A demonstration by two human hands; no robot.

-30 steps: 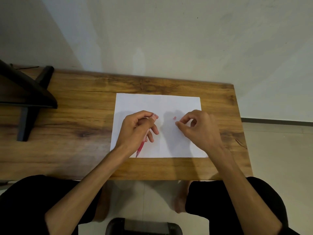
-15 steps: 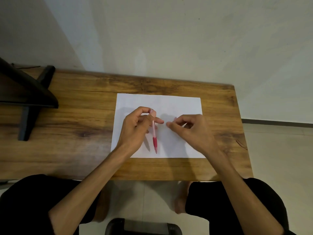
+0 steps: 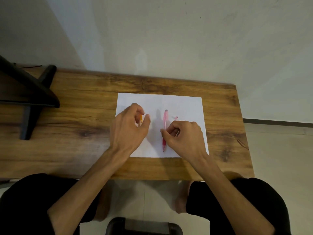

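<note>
Left hand [image 3: 129, 128] pinches an orange piece [image 3: 141, 118]; right hand [image 3: 185, 135] pinches the pink pen [image 3: 165, 121].

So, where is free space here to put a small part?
Bare table between black stand and paper, and right of the paper; the paper's far strip too. Crowded: its middle, with left hand, right hand, pink pen, pink piece.

Translucent plastic pen [image 3: 165, 122] — matt paper [image 3: 186, 106]
</note>
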